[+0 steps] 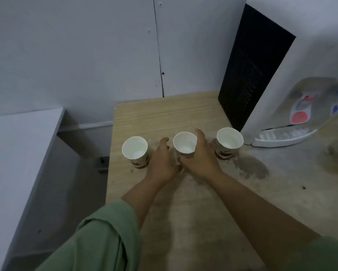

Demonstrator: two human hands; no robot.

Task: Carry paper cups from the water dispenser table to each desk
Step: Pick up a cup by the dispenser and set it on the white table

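2 hands, the left hand (162, 163) and right hand (200, 157), clasp the middle cup (184, 142) of 3 on the surface (183, 202).

grey panelled wall (86, 45) behind, a white shelf (17, 145) at left.

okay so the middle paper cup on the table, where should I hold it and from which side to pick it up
Grip the middle cup around its side wall below the rim, coming in from the near side, one palm on each flank. It stands upright and open-topped and seems to hold water, so squeezing the thin rim could likely buckle it. The left hand and right hand already flank it; gaps to the neighbouring cups leave finger room.
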